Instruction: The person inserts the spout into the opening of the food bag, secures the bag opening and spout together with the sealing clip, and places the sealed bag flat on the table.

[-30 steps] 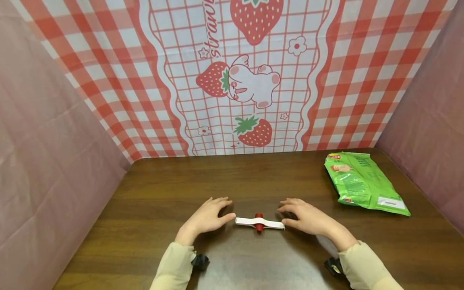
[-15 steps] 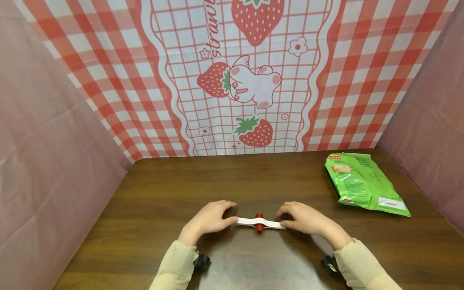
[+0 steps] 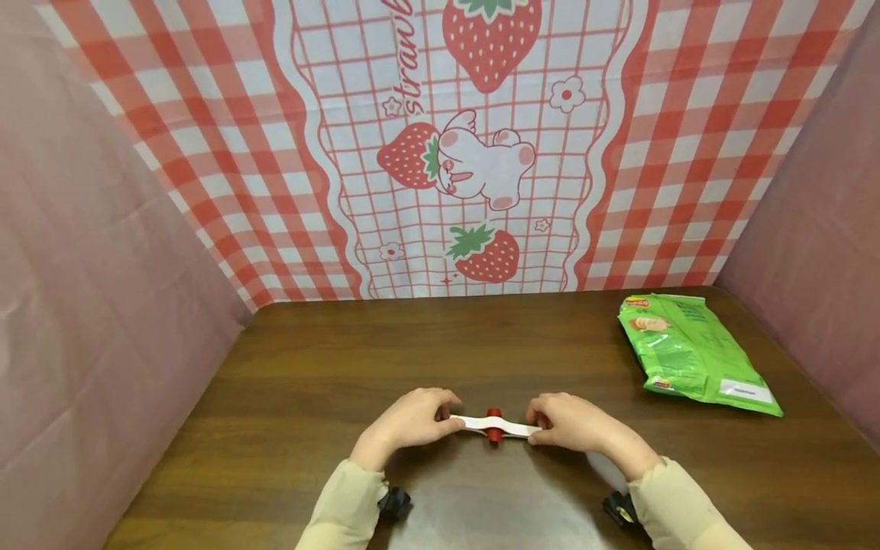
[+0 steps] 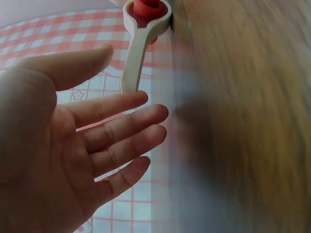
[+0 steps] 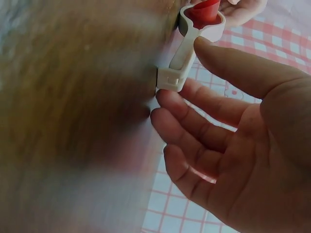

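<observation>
A white bag clip (image 3: 512, 428) with a red round spout (image 3: 494, 434) at its middle lies crosswise between my hands on the table. My left hand (image 3: 412, 418) is at the clip's left end. In the left wrist view its index fingertip touches the tip of the clip, its fingers are nearly straight, and the thumb stands apart from the clip. My right hand (image 3: 576, 424) pinches the clip's right end, the thumb on the near side and the index finger behind. The right wrist view shows the clip's squared latch end (image 5: 171, 79) by those fingers.
A green snack bag (image 3: 697, 351) lies at the table's back right. The brown wooden table (image 3: 385, 344) meets a red checked strawberry cloth (image 3: 426, 252) behind and pink cloth at both sides. Black wrist mounts sit under both sleeves.
Both hands have moved inward to the clip's ends, with their fingers curving more. The right thumb and index finger have come onto the clip. The clip and bag have stayed in place.
</observation>
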The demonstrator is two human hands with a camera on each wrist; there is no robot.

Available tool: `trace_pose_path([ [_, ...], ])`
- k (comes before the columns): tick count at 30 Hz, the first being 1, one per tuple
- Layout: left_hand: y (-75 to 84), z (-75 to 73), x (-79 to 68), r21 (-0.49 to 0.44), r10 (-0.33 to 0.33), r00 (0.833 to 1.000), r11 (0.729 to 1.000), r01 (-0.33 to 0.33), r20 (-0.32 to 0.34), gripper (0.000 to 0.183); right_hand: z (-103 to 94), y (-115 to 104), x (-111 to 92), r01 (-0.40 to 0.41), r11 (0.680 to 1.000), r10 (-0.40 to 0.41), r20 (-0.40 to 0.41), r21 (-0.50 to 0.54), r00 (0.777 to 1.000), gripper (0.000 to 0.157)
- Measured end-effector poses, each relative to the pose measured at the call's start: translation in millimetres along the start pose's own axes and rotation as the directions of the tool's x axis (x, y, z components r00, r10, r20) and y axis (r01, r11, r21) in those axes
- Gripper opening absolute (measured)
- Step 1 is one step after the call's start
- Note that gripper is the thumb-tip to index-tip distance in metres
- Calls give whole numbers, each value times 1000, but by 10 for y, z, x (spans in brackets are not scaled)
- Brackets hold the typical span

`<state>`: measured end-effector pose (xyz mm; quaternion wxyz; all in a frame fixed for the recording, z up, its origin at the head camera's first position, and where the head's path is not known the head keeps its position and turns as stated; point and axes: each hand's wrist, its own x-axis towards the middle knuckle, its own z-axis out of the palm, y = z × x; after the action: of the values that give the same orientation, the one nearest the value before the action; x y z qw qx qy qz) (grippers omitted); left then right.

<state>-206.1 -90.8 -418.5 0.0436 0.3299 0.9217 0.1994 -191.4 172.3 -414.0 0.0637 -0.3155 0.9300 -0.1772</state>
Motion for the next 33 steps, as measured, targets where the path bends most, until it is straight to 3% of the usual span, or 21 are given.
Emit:
trace_pose_path([
  [5,54,59,100,-16,35,999,999,-35,20,31,7,-5,-66,-74,997,74,-13,-34,997,20],
  [22,90,115,122,-5,0,999,1000,0,44,31,30,-108,23,-80,995,79,-23,-54,997,21],
  [33,68,134,116,48,13,1000,999,-14,26,22,46,-79,23,-68,995,69,-21,68,997,19],
])
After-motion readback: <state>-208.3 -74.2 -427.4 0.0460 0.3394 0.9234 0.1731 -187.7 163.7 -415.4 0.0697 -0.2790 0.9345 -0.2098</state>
